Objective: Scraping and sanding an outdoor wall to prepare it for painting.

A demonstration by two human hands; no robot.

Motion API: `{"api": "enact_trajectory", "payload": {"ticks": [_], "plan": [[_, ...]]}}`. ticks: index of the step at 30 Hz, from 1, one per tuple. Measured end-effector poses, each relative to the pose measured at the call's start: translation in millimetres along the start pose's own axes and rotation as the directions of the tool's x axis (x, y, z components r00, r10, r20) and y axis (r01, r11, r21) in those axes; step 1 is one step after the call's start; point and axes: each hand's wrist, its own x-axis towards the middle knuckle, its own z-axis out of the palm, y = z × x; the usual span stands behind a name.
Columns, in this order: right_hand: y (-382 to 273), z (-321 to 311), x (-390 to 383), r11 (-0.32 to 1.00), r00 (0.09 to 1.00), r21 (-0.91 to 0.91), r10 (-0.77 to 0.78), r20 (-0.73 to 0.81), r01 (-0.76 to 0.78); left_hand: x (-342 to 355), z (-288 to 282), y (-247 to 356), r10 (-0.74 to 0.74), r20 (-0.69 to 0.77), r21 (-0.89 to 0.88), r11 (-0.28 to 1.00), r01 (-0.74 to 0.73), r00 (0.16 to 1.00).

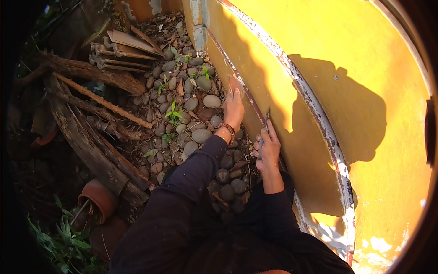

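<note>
From where I stand, the person is right up against the curved yellow wall (388, 59), both arms in dark sleeves. The right hand (269, 148), close beside the wall's lower face, is curled around the handle of a small knife-like tool (267, 118), whose narrow blade points away from the person along the wall near its thin lower strip (233, 68); I can't tell whether the tip touches. The left hand (233, 109), wearing a beaded bracelet (230, 131), reaches farther along the same wall, fingers extended. A thin brownish piece (236, 86) shows by its fingertips, between hand and wall, though I can't tell if it's gripped. Higher on the wall runs a raised band (315, 102) of flaking paint, and a large shadow (337, 114) falls across it. At the wall's foot, to its left, lie rounded stones (201, 135) with green sprouts (174, 114) among them. Farther left of the wall are stacked tiles (121, 55), a thick branch (100, 75) and a tipped terracotta pot (98, 196)
</note>
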Motion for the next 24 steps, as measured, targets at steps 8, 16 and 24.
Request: {"api": "enact_trajectory", "payload": {"ticks": [8, 16, 24], "plan": [[2, 37, 40, 0.996, 0.993, 0.009, -0.093, 0.066, 0.092, 16, 15, -2, 0.107, 0.080, -0.065, 0.993, -0.102, 0.991], [14, 40, 47, 0.967, 0.961, 0.120, -0.242, 0.133, 0.227, 33, 16, -11, 0.005, 0.049, -0.287, 0.958, 0.009, 0.999], [10, 49, 64, 0.975, 0.977, 0.085, -0.210, 0.039, 0.206, 26, 4, 19, -0.121, 0.022, -0.166, 0.978, 0.123, 0.992]]}}
